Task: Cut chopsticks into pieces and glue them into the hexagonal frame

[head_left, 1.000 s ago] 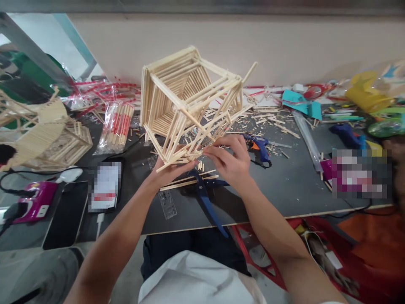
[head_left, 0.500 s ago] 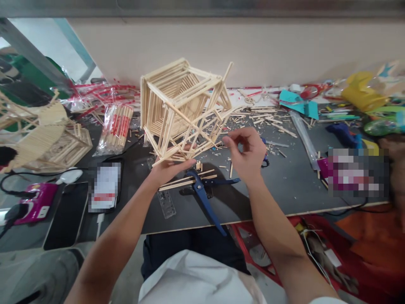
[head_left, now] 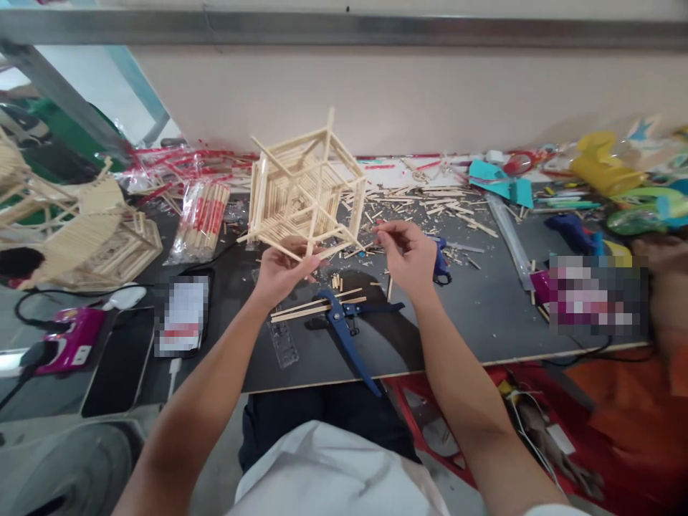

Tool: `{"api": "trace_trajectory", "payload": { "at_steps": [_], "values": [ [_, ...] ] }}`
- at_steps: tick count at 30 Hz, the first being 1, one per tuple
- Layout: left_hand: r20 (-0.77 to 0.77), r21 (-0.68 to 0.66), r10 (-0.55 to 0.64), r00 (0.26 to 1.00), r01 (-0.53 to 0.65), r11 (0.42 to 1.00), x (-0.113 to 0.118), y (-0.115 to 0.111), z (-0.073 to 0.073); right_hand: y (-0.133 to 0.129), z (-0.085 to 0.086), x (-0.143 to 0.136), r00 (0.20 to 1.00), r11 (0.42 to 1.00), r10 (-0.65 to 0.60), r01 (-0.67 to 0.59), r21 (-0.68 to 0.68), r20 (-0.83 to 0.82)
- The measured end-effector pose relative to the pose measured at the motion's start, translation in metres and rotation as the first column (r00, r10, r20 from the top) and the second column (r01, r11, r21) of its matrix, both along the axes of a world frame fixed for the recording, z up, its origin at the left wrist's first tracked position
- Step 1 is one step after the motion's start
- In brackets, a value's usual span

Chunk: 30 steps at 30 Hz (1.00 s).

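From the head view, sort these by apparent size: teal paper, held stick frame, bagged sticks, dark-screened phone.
1. Stick frame
2. Bagged sticks and dark-screened phone, too alike to rank
3. Teal paper

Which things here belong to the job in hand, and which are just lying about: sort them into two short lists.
Likely part of the job:
- stick frame, in the left hand
- blue cutter
- loose sticks by the cutter
- bagged sticks, probably spares

Apparently just lying about:
- dark-screened phone
- lit phone
- teal piece
- yellow piece
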<state>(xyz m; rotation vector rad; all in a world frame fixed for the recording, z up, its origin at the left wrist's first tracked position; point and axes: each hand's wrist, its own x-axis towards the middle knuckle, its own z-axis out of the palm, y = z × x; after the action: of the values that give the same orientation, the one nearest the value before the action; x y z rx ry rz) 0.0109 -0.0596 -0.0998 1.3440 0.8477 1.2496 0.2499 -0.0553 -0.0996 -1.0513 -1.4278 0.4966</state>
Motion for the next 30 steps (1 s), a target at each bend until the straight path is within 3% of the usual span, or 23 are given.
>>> {"api": "trace_trajectory", "payload": {
  "at_steps": [7,14,19,30],
  "values": [
    [0.082,-0.218,0.083,0.993,-0.063,0.974,-0.01,0.011,0.019,0.004,0.0,0.008,0.996,0.997,-0.076,0.076,0.013,0.048],
    [0.082,-0.345,0.051,0.995,-0.02,0.938,-0.024,0.027,0.03,0.006,0.003,0.012,0.986,0.983,-0.163,0.159,-0.09,-0.033],
    [0.105,-0.46,0.015,0.994,0.035,0.887,-0.034,0.047,0.031,0.007,0.001,0.016,0.986,0.986,-0.159,0.162,-0.05,0.047],
    [0.098,-0.444,0.023,0.995,0.024,0.896,-0.024,0.077,0.024,0.01,-0.006,0.017,0.992,0.993,-0.066,0.076,-0.093,0.109]
  ]
}}
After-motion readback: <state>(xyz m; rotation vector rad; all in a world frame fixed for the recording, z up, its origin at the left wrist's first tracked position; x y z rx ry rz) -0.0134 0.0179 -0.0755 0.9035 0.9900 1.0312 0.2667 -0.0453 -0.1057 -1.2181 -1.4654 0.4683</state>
